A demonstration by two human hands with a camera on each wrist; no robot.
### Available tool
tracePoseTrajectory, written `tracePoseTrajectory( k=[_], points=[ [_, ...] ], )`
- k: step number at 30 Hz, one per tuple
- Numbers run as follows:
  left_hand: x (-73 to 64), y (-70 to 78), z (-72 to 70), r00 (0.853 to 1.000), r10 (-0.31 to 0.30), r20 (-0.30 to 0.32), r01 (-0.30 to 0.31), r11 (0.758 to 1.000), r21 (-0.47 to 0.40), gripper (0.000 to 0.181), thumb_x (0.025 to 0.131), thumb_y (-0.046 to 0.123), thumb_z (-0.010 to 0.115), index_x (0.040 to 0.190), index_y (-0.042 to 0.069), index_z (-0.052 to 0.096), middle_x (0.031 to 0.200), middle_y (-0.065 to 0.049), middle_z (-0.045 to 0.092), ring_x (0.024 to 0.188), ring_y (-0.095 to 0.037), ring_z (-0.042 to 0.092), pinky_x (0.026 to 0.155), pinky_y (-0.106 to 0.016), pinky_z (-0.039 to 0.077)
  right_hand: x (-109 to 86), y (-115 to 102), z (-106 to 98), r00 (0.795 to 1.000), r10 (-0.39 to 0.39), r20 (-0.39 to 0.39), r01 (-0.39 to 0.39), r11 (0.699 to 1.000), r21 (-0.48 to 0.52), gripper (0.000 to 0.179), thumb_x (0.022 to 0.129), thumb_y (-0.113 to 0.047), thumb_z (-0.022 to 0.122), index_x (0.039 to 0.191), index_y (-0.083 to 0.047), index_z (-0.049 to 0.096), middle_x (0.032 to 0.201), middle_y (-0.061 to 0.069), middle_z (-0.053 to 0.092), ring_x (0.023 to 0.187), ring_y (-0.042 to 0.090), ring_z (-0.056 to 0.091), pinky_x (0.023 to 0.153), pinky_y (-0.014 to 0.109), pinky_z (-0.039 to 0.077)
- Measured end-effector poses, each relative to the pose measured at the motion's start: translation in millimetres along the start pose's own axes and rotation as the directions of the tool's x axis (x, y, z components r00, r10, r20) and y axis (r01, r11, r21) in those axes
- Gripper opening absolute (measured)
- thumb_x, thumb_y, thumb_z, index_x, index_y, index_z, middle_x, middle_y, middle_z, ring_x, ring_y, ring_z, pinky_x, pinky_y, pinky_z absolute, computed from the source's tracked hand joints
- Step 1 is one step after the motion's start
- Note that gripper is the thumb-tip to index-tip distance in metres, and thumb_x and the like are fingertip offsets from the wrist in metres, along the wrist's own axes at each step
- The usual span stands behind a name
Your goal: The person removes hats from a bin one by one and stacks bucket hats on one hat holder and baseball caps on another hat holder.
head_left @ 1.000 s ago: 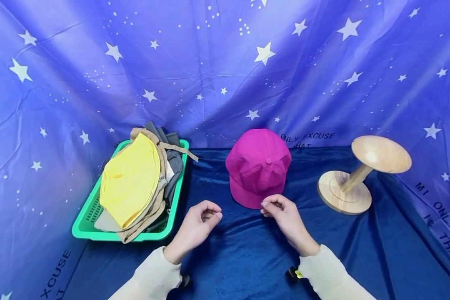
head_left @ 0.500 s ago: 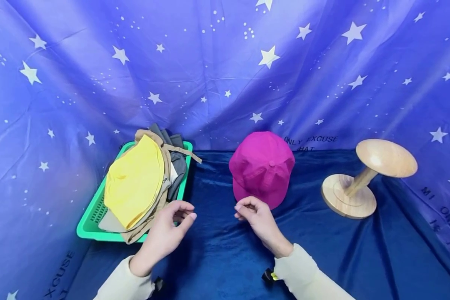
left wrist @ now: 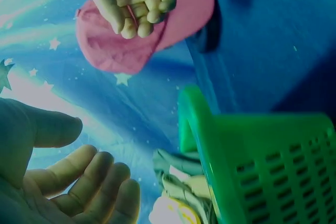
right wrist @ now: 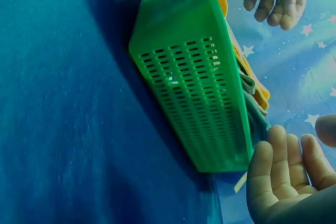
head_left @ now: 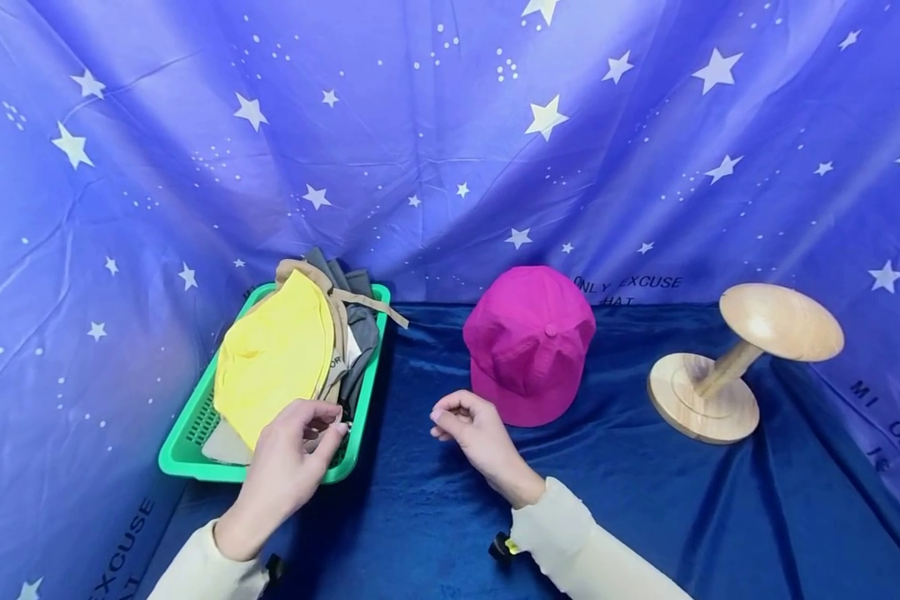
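Observation:
My left hand (head_left: pixel 288 458) hovers over the front right part of the green basket (head_left: pixel 167 458), fingers loosely bent, thumb apart from them, holding nothing. Beneath and beyond it, a yellow hat (head_left: pixel 273 350) tops the pile of hats in the basket. My right hand (head_left: pixel 483 437) hangs over the blue cloth between the basket and a magenta cap (head_left: pixel 532 342), its fingers loosely curled and holding nothing. In the right wrist view the right hand (right wrist: pixel 289 177) has its palm turned up, the basket's slotted wall (right wrist: pixel 189 93) beside it. The cap sits brim toward me.
A wooden hat stand (head_left: pixel 780 321) with a round base stands on the right. Dark grey fabric (head_left: pixel 360 325) and a tan strap (head_left: pixel 371 307) stick out of the basket's back right. Behind everything hangs a purple star-printed curtain (head_left: pixel 420 125); dark blue cloth (head_left: pixel 435 517) covers the table.
Both hands have moved left: the left from the cloth to over the basket, the right away from the cap's brim. The view has shifted slightly; cap, basket and stand stay put.

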State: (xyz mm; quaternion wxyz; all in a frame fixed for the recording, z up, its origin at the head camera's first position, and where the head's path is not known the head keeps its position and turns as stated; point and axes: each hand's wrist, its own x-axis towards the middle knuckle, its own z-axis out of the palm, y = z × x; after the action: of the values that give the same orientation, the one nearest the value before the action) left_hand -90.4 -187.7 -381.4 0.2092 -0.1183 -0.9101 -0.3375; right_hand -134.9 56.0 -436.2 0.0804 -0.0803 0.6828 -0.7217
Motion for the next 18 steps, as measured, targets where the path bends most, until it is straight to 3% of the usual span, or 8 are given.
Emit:
tracePoseTrajectory(
  k=[3, 6, 12, 18],
  points=[
    [0.2, -5.3, -3.1, 0.997, 0.068, -0.028, -0.065, 0.993, 0.103, 0.018, 0.077, 0.006, 0.076, 0.093, 0.008, 0.068, 0.086, -0.002, 0.063, 0.077, -0.015, 0.062, 0.066, -0.036, 0.052, 3.6, 2.2, 6.9, 1.0, 0.009, 0.016, -0.009, 1.0, 0.003, 0.015, 0.091, -0.007, 0.063, 0.099, 0.005, 0.061, 0.082, 0.004, 0.064, 0.08, 0.025, 0.067, 0.074, 0.033, 0.055],
    [1.0, -11.1, -6.3, 0.995, 0.098, -0.034, -0.091, 0.98, 0.174, 0.02, 0.077, 0.008, 0.077, 0.095, 0.004, 0.069, 0.088, -0.006, 0.063, 0.078, -0.02, 0.06, 0.065, -0.039, 0.049, 7.0, 4.0, 15.2, 0.999, 0.017, 0.036, -0.018, 1.0, 0.015, 0.015, 0.091, -0.007, 0.063, 0.099, 0.005, 0.061, 0.082, 0.003, 0.064, 0.081, 0.027, 0.067, 0.074, 0.034, 0.055],
    [2.3, -22.1, -11.7, 0.996, 0.088, -0.031, -0.077, 0.959, 0.272, 0.025, 0.076, 0.011, 0.077, 0.097, 0.0, 0.068, 0.085, -0.011, 0.062, 0.072, -0.024, 0.054, 0.058, -0.04, 0.043, 13.2, 7.9, 33.2, 0.996, 0.024, 0.083, -0.028, 0.999, 0.04, 0.014, 0.09, -0.006, 0.063, 0.098, 0.005, 0.06, 0.081, 0.003, 0.064, 0.077, 0.022, 0.066, 0.077, 0.046, 0.054],
    [-0.9, -30.6, -14.0, 0.999, 0.05, -0.013, -0.042, 0.937, 0.346, 0.028, 0.076, 0.013, 0.076, 0.097, -0.003, 0.067, 0.085, -0.014, 0.061, 0.073, -0.03, 0.055, 0.057, -0.044, 0.044, 17.3, 11.4, 48.4, 0.991, 0.052, 0.125, -0.059, 0.997, 0.056, 0.015, 0.093, -0.009, 0.059, 0.1, 0.004, 0.059, 0.085, 0.008, 0.066, 0.074, 0.021, 0.066, 0.072, 0.038, 0.056]
  ],
)
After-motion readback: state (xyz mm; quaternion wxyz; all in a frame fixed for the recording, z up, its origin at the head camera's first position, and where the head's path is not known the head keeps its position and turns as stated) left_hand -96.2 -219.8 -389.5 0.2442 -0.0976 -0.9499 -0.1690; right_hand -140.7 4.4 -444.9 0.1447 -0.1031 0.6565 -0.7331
